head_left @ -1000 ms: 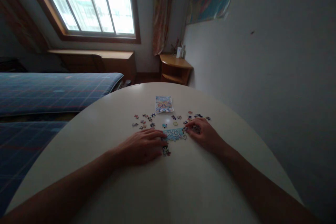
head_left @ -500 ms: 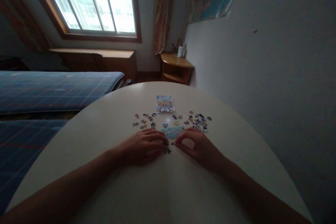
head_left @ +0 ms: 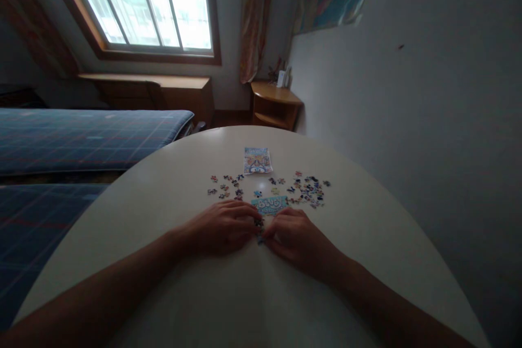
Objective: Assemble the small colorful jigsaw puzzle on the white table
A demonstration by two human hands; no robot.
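Jigsaw pieces (head_left: 259, 224) — a small dark cluster — lie on the round white table (head_left: 244, 293), just in front of the joined blue strip (head_left: 269, 205). The left hand (head_left: 220, 228) and right hand (head_left: 296, 236) meet over them with fingertips curled down — whether pinching or only pressing is unclear. A hard push could buckle the strip.

scattered pieces (head_left: 308, 190) ahead, open tabletop (head_left: 367, 217) rightward

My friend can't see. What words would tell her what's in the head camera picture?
A person's left hand and right hand rest close together over a few jigsaw pieces on a round white table. Just beyond lie a joined blue strip, scattered loose pieces and a small picture card.
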